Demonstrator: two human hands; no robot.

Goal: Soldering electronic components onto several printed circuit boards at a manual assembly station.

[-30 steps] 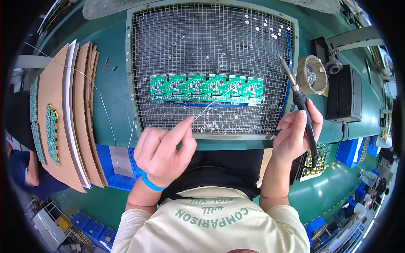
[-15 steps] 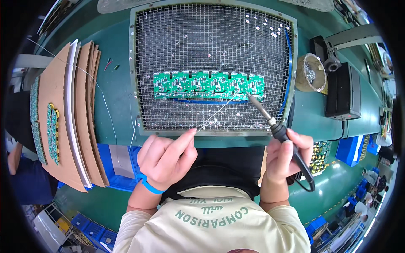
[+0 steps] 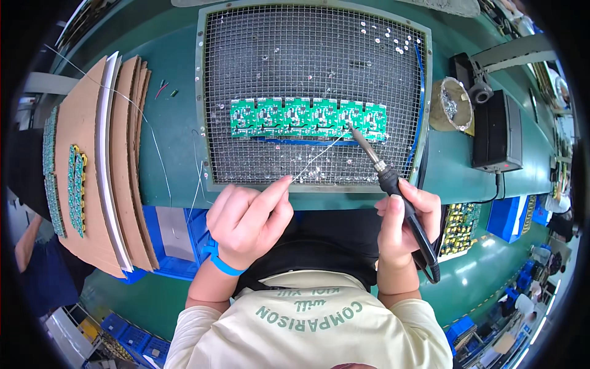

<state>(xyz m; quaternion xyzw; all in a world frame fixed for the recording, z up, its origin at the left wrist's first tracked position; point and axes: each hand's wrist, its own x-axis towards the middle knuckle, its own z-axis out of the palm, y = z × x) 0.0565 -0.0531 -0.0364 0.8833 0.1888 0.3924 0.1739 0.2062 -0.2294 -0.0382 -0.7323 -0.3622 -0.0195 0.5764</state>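
Observation:
A joined row of several green circuit boards lies across a framed wire mesh. My right hand grips a black-handled soldering iron, its metal tip resting at or just over the second board from the right. Between the thumb and forefinger of my left hand is a thin strand of solder wire, which slants up toward the lower edge of the boards near the iron's tip. Whether tip and wire touch is too small to tell. A blue band circles my left wrist.
Cardboard sheets stand at the left with more boards on them. Loose wire hangs there. To the right are a round container of metallic scraps and a black box. Small white pieces dot the mesh's far right corner.
The soldering iron and my right hand have shifted left, its tip moving up onto the board. My left hand has moved slightly up and right with the wire.

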